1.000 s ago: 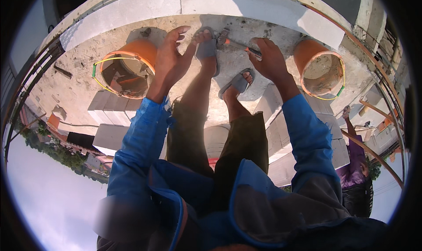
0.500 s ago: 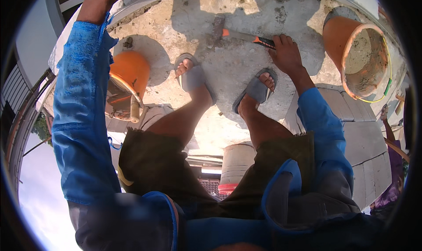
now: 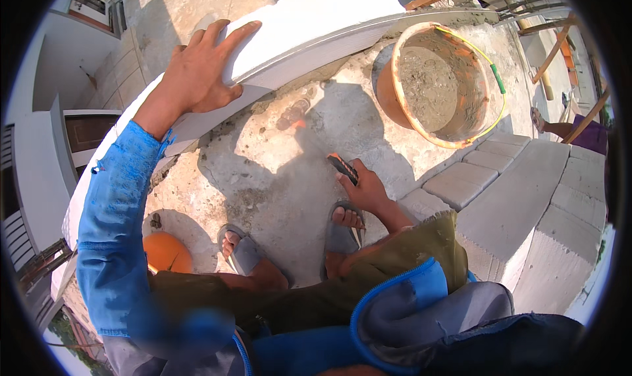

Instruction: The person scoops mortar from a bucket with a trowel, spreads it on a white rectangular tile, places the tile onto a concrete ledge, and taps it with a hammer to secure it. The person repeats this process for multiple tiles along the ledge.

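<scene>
My right hand (image 3: 364, 190) is closed around the black and orange grip of a hammer (image 3: 343, 169). Its dark head, blurred by motion, points away to the upper left over the concrete floor (image 3: 263, 185). My left hand (image 3: 203, 70) lies with fingers spread on the top of a low white block wall (image 3: 316, 17), the thumb over its inner edge. Beyond the right hand stands an orange bucket (image 3: 388, 93) holding wet grey mortar (image 3: 428, 80), with a yellow bail and a green grip.
Grey blocks (image 3: 520, 178) are stacked at the right. Another orange bucket (image 3: 166, 252) sits low at the left beside my sandalled feet (image 3: 245, 252). Wooden poles (image 3: 553, 50) lean at the upper right, where another person's leg (image 3: 556, 126) shows.
The view has swung toward the wall and the mortar bucket. My left hand has come fully into sight on the wall top. The hammer stays in my right hand, its head now blurred.
</scene>
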Tool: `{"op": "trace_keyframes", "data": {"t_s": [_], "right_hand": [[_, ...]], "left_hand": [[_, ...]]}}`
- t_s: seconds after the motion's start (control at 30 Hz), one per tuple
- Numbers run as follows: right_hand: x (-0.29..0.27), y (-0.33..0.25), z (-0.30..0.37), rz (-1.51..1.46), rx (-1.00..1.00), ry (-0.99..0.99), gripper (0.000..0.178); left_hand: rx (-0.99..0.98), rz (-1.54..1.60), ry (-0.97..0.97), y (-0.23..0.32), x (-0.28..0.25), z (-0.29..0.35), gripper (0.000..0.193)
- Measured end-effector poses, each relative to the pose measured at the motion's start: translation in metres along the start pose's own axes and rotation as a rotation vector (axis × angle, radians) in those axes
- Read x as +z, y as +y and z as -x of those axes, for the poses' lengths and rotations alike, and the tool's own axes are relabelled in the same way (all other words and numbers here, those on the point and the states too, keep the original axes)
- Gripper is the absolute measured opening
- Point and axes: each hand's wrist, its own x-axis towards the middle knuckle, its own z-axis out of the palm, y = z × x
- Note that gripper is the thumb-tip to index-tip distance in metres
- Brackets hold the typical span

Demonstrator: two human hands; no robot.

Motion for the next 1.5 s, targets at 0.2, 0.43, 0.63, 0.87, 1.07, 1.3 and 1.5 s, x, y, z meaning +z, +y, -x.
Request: {"op": "trace_keyframes", "data": {"t_s": [0.2,0.43,0.63,0.87,1.07,1.3,1.5], "right_hand": [[-0.021,0.047,-0.032,-0.426,0.172,0.381,0.042],[-0.019,0.036,-0.034,-0.136,0.140,0.450,0.040],[-0.081,-0.003,-0.011,-1.674,-0.230,0.947,0.022],[-0.136,0.020,-0.018,-1.615,-0.009,1.192,0.013],[-0.151,0.025,0.013,-1.562,0.004,1.348,0.019],[-0.080,-0.004,0.025,-1.562,-0.185,1.072,0.054],[-0.001,0.018,-0.039,0.323,-0.148,0.579,0.059]], "left_hand": [[-0.028,0.017,-0.024,0.026,-0.016,-0.011,0.112],[-0.039,-0.005,-0.048,0.047,-0.031,-0.017,0.111],[0.206,0.055,0.269,0.053,-0.035,-0.026,0.078],[-0.373,1.650,-0.546,0.254,0.021,-0.090,0.063],[-0.313,2.249,-0.586,0.349,0.076,-0.103,0.054],[0.154,1.938,-0.466,0.420,0.039,-0.180,0.089],[0.141,1.242,-0.240,0.354,0.005,-0.159,0.108]]}}
